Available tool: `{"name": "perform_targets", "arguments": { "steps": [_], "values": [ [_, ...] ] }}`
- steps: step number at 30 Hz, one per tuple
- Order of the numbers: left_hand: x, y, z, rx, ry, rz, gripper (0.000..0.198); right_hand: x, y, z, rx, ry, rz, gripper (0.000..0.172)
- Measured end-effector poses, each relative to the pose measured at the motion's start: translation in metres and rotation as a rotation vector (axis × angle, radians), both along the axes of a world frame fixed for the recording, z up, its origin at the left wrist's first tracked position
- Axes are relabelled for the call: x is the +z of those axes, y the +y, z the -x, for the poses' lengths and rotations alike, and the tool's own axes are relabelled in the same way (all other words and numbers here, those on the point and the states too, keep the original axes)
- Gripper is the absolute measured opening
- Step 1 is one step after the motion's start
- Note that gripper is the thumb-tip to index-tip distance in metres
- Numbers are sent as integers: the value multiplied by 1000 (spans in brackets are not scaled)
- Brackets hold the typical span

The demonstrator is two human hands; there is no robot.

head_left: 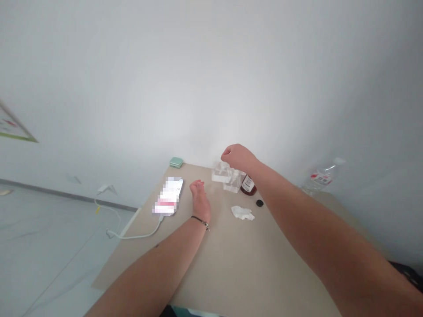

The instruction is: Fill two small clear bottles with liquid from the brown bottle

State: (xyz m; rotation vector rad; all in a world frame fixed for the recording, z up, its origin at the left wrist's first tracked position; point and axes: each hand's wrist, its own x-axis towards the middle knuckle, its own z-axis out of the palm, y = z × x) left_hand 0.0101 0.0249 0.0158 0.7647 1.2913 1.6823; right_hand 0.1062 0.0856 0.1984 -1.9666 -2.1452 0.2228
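My right hand (238, 157) is raised over two clear plastic boxes (221, 172), its fingers pinched together. What they grip, if anything, is too small to make out. Partly behind my right forearm stands a brown bottle (247, 186) with a white label. My left hand (200, 201) is at the table, left of the boxes, its fingers loosely bent and apart with nothing visible in them. A crumpled white tissue (242, 213) and a small black cap (259, 203) lie on the table in front of the bottle.
A phone (169, 196) with a white cable (142, 237) lies on the left of the table (228, 264). A mint-green case (176, 162) sits at the back left corner. A clear plastic bottle (322, 177) stands at the right by the wall (211, 79).
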Motion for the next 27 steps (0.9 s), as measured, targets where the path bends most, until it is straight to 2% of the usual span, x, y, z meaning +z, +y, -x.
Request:
{"name": "perform_targets", "arguments": {
  "steps": [6, 17, 27],
  "values": [
    [1, 0, -1, -39, 8, -21, 32, -27, 28, 9, -15, -63, 100, 22],
    [0, -2, -1, -80, 23, -46, 29, -57, 57, 12, 14, -162, 211, 20],
    [3, -4, 0, -105, 44, -45, 29, -68, 60, 10, -7, -191, 238, 18]
  ]
}}
